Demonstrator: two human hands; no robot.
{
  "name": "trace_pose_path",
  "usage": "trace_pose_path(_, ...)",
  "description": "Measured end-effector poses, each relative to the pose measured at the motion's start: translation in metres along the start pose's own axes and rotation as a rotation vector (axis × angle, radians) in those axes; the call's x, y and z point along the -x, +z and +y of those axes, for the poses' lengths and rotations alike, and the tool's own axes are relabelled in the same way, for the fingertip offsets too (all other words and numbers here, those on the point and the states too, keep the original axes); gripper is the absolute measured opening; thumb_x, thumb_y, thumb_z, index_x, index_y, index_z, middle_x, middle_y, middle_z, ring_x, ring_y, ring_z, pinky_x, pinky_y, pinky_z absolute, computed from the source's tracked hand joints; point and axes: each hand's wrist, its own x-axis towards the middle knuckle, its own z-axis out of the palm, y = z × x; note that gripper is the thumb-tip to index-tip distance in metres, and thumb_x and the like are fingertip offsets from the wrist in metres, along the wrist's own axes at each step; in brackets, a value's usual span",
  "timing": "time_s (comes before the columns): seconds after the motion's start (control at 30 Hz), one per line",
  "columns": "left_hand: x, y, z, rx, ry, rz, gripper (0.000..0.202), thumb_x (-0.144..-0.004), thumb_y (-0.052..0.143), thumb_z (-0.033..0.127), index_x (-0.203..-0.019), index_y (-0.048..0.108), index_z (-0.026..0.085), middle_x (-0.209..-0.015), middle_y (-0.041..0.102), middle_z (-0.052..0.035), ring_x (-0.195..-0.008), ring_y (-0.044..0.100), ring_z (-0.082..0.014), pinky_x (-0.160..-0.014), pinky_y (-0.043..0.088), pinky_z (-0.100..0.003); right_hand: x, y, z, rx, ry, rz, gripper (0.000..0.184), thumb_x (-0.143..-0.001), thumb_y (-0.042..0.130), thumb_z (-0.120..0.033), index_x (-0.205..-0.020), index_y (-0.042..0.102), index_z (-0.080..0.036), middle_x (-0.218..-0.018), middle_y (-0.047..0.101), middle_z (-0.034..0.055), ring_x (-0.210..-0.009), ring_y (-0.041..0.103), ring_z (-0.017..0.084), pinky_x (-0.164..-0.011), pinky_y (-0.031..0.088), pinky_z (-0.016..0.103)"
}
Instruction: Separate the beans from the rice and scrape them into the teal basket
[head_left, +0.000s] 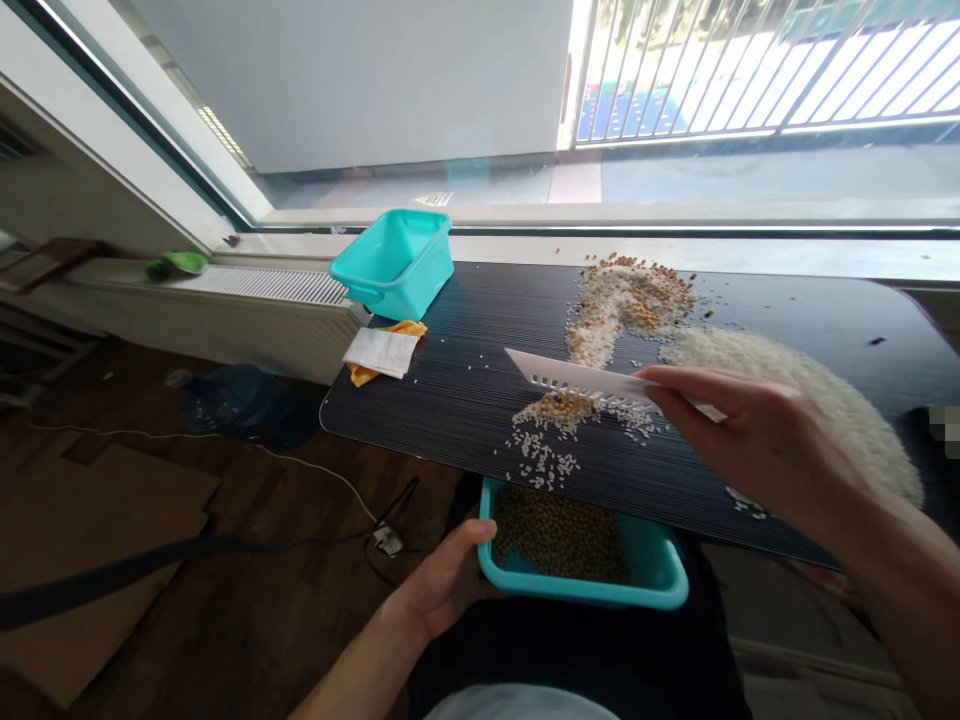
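Observation:
My left hand (450, 575) grips the left end of a turquoise plastic bin (585, 588), thumb over its rim. Brownish-green dried peas or lentils (562, 530) lie in this bin, which sits below the table's front edge at my lap. Between the fingers of my right hand (750, 420) is a thin white slotted plastic scraper (577, 375), held on edge just over the tabletop. Yellow grains and scattered white rice (544, 450) lie along its near side. Behind it stretches a mixed pile of rice and orange-brown grains (622, 300). A large heap of white rice (795, 390) spreads beside my right hand.
Another turquoise bin (397, 265) stands at the back left of the dark table (495, 320). A folded white and orange cloth (384, 352) lies near the left corner. A radiator (277, 285), a large blue bottle (244, 400) and cables are at left; the window is behind.

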Motion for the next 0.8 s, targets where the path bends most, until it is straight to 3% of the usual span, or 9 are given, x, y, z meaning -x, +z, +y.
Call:
trace_pose_path(0.23, 0.0, 0.002, 0.001, -0.007, -0.008, 0.016, 0.047, -0.079, 0.062, 0.043, -0.118, 0.064, 0.017, -0.121, 0.067, -0.0113, -0.117, 0.058, -0.0303, -0.092, 0.049, -0.042, 0.009, -0.009, -0.007, 0.022, -0.079, -0.008, 0.026, -0.091, 0.051, -0.03, -0.1, 0.074, -0.023, -0.093, 0.078, 0.003, -0.074, 0.073, 0.017, -0.066, 0.056, 0.028)
trace_pose_path(0.43, 0.0, 0.001, 0.0, -0.002, -0.003, 0.014, 0.051, -0.077, 0.064, 0.043, -0.121, 0.062, 0.018, -0.122, 0.067, -0.0119, -0.117, 0.058, -0.0312, -0.092, 0.049, -0.043, 0.002, 0.0, -0.01, 0.081, -0.112, 0.01, 0.026, -0.092, 0.049, -0.025, -0.098, 0.074, -0.022, -0.094, 0.078, 0.0043, -0.078, 0.073, 0.018, -0.065, 0.055, 0.028)
trace_pose_path(0.6, 0.0, 0.002, 0.001, -0.008, -0.002, 0.023, 0.049, -0.076, 0.064, 0.043, -0.119, 0.063, 0.018, -0.127, 0.064, -0.0108, -0.119, 0.057, -0.031, -0.091, 0.05, -0.041, 0.003, 0.0, -0.015, 0.045, -0.186, -0.022, 0.025, -0.092, 0.05, -0.023, -0.099, 0.073, -0.019, -0.094, 0.078, 0.0069, -0.077, 0.073, 0.018, -0.065, 0.055, 0.027)
trace_pose_path(0.8, -0.001, 0.001, 0.001, -0.011, -0.004, -0.014, 0.048, -0.079, 0.061, 0.042, -0.12, 0.062, 0.018, -0.131, 0.061, -0.0109, -0.12, 0.056, -0.0312, -0.091, 0.049, -0.042, 0.014, -0.004, -0.014, -0.043, -0.192, -0.068, 0.023, -0.091, 0.051, -0.024, -0.102, 0.071, -0.023, -0.095, 0.077, 0.0032, -0.08, 0.072, 0.017, -0.067, 0.056, 0.027)
